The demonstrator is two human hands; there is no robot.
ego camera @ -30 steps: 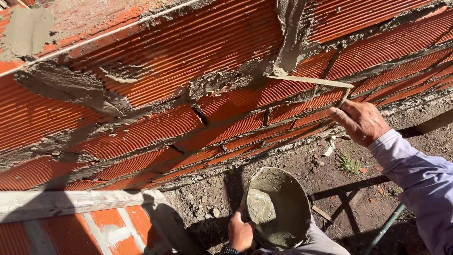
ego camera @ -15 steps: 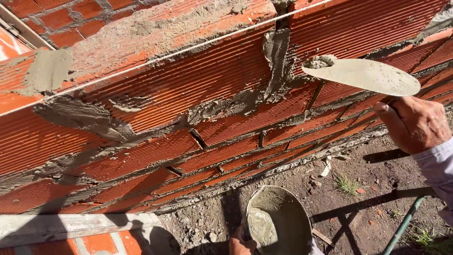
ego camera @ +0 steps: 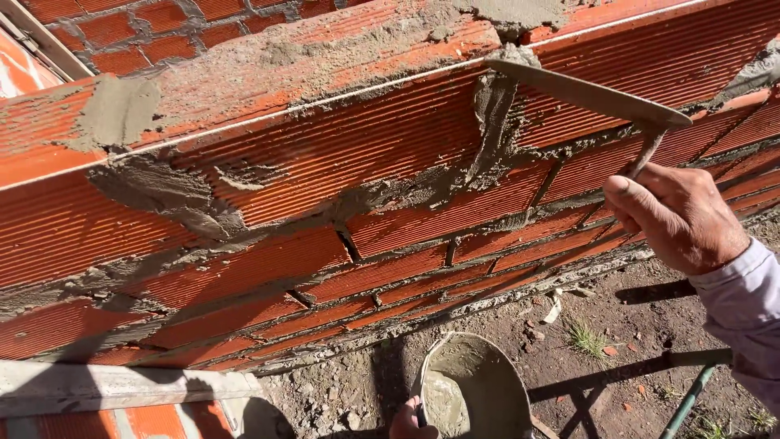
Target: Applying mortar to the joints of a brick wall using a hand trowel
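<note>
Red ribbed brick fills the frame: one wall (ego camera: 325, 162) of hollow blocks, grey mortar smeared along its joints, standing outdoors over bare dirt ground (ego camera: 601, 325) in hard sunlight. One trowel (ego camera: 585, 93) lies flat against the top course, its tip at a vertical mortar joint. The right hand (ego camera: 678, 215) has its fingers wrapped tight around the trowel's handle. Below, the left hand (ego camera: 410, 421) grips the rim of one bucket (ego camera: 479, 390) holding mortar.

Harsh sunlight, hard shadows (sharp focus)
</note>
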